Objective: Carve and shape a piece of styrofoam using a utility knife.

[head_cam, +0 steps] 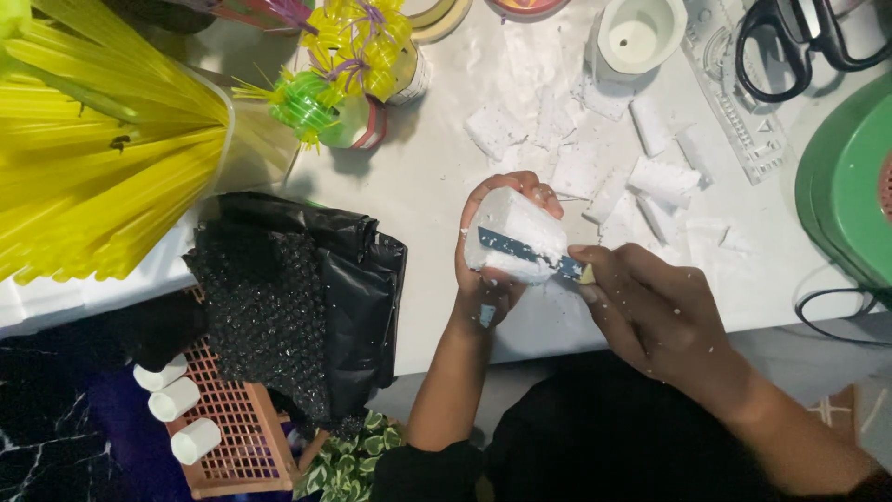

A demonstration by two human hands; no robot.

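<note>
Centre of frame: left hand (488, 270) clasps a white foam block (517, 234), fingers curled over its top. Right hand (650, 311) grips a blade (531, 254) pressed flat across the block. Foam scraps (641, 177) litter the white table (418, 167) — upper right, scissors (799, 42); upper left, yellow straws (93, 149); lower left, black bag (307, 297).

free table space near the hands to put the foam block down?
Bare white table lies between the black plastic sheet and the left hand, below the straw flowers. Another strip runs along the table edge right of the right hand. Crowded: foam scraps above the hands.
</note>
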